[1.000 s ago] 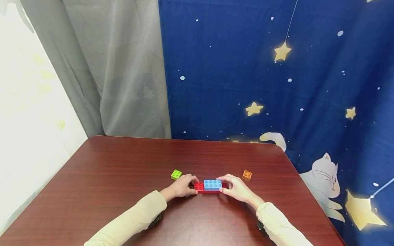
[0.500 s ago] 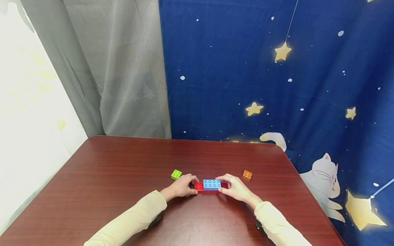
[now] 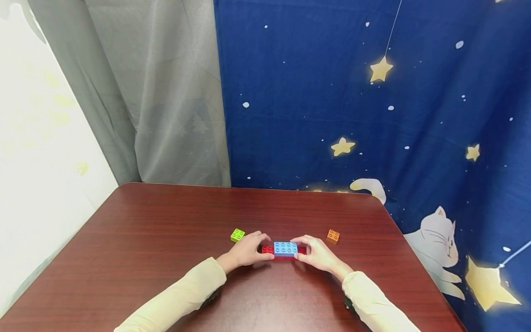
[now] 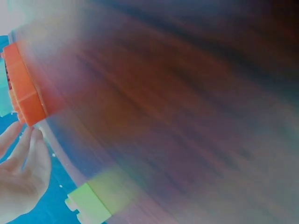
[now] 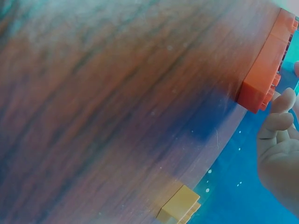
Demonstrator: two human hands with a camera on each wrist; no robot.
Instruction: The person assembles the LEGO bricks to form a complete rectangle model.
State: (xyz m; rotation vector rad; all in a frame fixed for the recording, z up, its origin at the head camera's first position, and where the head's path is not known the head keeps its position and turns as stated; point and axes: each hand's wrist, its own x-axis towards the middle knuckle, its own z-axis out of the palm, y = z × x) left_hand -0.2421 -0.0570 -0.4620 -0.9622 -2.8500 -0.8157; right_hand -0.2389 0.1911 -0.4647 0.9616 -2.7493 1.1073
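Note:
A light-blue toy building brick [image 3: 285, 249] sits over the middle of a long red brick base [image 3: 267, 250], whose two ends show on either side. My right hand [image 3: 319, 254] pinches the blue brick's right end between thumb and fingers. My left hand [image 3: 248, 249] curves around the red left end, its thumb along the near side, close to the blue brick. In the left wrist view, its fingers [image 4: 35, 149] look loose beside the red base [image 4: 21, 84]. The right wrist view shows a seam in the red base [image 5: 266, 65]; the blue brick is mostly cut off there.
A lime-green brick [image 3: 238, 235] lies behind my left hand. An orange brick [image 3: 333, 236] stands behind my right hand. Both rest on the reddish-brown table [image 3: 166, 226], whose far edge meets a grey curtain [image 3: 182, 115] and a blue starry curtain [image 3: 290, 92].
The blue brick has shifted slightly left and away from me with my right hand. My left hand has moved right, its fingers and thumb reaching farther along the red base toward the blue brick.

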